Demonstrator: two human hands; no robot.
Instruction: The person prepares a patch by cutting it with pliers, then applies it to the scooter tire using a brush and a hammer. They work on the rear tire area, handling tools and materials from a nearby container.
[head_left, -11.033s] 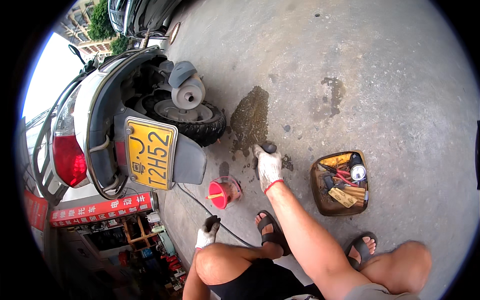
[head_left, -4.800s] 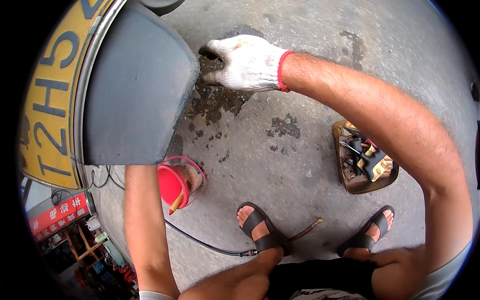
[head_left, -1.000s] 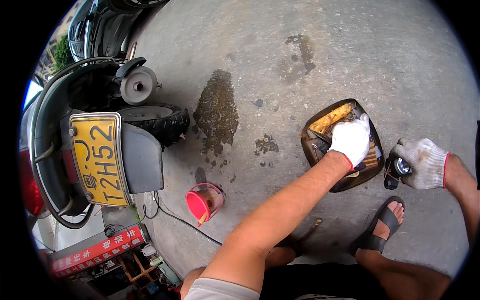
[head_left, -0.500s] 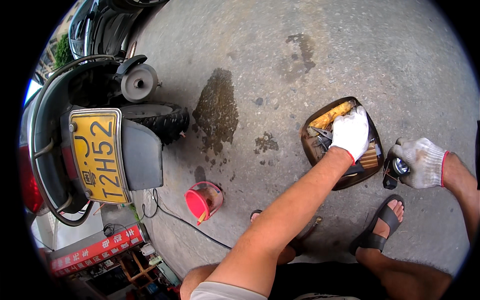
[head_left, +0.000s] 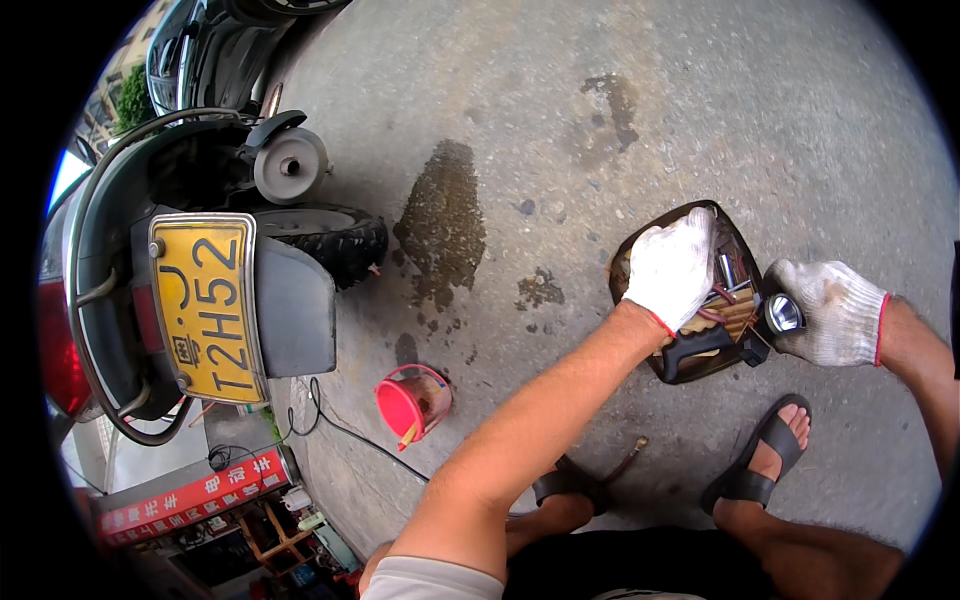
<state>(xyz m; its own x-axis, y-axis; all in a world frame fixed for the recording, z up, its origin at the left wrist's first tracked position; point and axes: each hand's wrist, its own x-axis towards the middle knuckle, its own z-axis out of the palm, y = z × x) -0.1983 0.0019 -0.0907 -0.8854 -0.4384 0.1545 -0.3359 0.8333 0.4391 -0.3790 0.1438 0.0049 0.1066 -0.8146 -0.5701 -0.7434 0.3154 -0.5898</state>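
My left hand (head_left: 672, 265), in a white glove with a red cuff, reaches over a dark tray (head_left: 741, 238) of tools on the ground. Its fingers are curled, and their grip is hidden beneath the hand. Beside the tray's right edge, my right hand (head_left: 828, 312), gloved in greyish white, is closed around a black lamp (head_left: 783, 314) with a silver reflector. Inside the tray lie a black handle (head_left: 698, 343), a tan ridged piece (head_left: 738, 314) and several metal tools, partly covered by my left hand.
A motor scooter's rear wheel (head_left: 350, 232) and grey mudguard (head_left: 298, 315) stand at the left. A red bucket (head_left: 408, 403) sits near a black cable (head_left: 375, 452). Wet stains (head_left: 443, 225) mark the concrete. My sandaled foot (head_left: 768, 455) is below the tray.
My left hand has shifted left across the tray, covering the yellow tool and exposing the black handle. My right hand has brought the lamp slightly left, to the tray's edge.
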